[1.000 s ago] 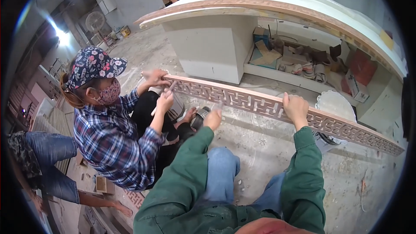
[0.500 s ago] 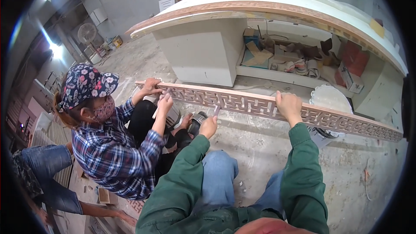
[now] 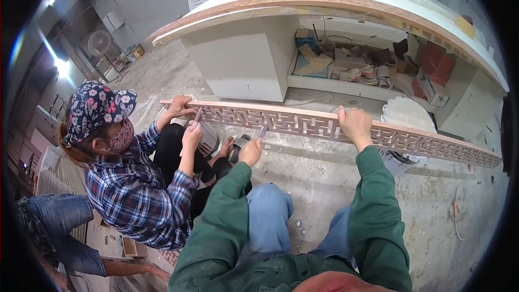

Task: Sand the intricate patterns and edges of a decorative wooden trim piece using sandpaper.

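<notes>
A long, narrow wooden fretwork panel (image 3: 303,123) with cut-out geometric openings lies across in front of me, on edge. My right hand (image 3: 355,125) is closed over its top edge, right of the middle. Between the fingers of my left hand (image 3: 250,152) is a small flat stick (image 3: 264,131), greyish-pink, its tip at the lattice openings. Further left, a co-worker in a plaid shirt (image 3: 141,184) steadies the panel's end with one hand and holds a similar thin stick (image 3: 198,114) against it with the other.
Beyond the panel stands a large white table (image 3: 232,59) with a shelf holding boxes, sandpaper pieces and rolls. A round white container (image 3: 409,114) is behind the panel's right part. Another person's bare leg and denim shorts (image 3: 62,205) show at lower left. A fan (image 3: 99,43) stands far left.
The whole view has shifted a little. My left hand and its stick have moved slightly left along the fretwork. My right hand keeps its hold; the co-worker's stick hand has also moved slightly.
</notes>
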`<state>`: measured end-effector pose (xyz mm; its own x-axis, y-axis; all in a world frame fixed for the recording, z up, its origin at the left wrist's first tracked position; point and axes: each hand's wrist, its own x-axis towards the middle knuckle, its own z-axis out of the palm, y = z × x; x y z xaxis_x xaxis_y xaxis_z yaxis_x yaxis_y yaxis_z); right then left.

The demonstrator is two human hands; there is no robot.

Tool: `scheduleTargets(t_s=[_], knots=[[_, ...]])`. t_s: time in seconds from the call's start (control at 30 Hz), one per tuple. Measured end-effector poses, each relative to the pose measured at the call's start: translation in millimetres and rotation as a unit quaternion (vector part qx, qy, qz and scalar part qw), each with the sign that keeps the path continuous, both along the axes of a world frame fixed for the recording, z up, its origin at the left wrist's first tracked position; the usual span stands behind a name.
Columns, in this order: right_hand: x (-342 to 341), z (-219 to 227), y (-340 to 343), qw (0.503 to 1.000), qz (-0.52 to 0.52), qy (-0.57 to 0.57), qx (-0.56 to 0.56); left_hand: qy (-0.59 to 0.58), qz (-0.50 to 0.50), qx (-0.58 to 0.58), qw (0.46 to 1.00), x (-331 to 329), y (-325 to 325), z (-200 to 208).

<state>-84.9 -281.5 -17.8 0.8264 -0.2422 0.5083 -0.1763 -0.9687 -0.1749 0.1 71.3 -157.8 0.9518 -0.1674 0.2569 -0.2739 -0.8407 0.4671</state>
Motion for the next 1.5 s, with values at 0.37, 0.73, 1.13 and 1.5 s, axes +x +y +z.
scheduleTargets(t_s=[0.37,0.73,1.13,1.5], knots=[[4.8,-1.0,0.0,0.999,0.015,-0.033,-0.005,0.005,0.007,0.005,1.000,-7.5,-8.3,14.0],[3.1,0.5,-5.2,0.999,0.014,-0.042,0.000,-0.013,0.014,-0.024,1.000,-12.3,-18.6,0.7],[9.5,4.6,1.6,0.999,0.018,-0.047,0.008,-0.003,0.030,0.029,0.999,1.2,0.3,7.8],[4.5,10.2,3.5,0.999,0.031,-0.043,0.013,-0.005,0.033,-0.035,0.999,-6.1,-4.0,4.5]])
